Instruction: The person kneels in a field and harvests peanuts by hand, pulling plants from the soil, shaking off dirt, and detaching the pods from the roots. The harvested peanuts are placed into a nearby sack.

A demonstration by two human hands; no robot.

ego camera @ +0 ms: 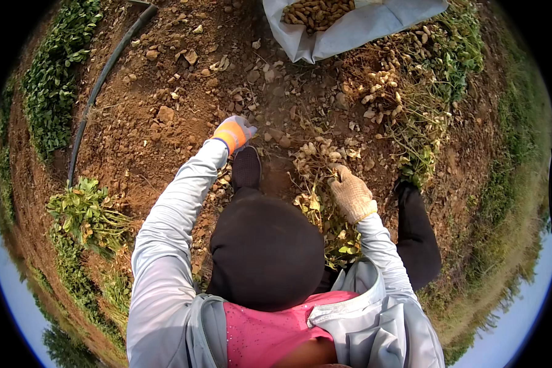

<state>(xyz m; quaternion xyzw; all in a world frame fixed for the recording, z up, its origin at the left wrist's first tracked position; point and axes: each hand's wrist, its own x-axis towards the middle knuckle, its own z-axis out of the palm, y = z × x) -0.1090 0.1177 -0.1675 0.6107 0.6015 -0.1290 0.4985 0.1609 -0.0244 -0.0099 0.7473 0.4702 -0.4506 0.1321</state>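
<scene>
My left hand, in an orange and grey glove, reaches over the soil just above the toe of my dark shoe. Its fingers are curled and point away from me; whether anything is between them is hidden. A beige knitted glove covers my right hand, which is closed around the stems of a pulled peanut plant. Clustered peanut pods hang at the plant's root end, left of that hand. The leafy end trails back towards my lap.
A white sack holding peanuts stands at the top. More uprooted peanut plants lie to the right. On the left, a black irrigation hose runs past a green crop row and a pulled leafy bunch. Stones dot the soil.
</scene>
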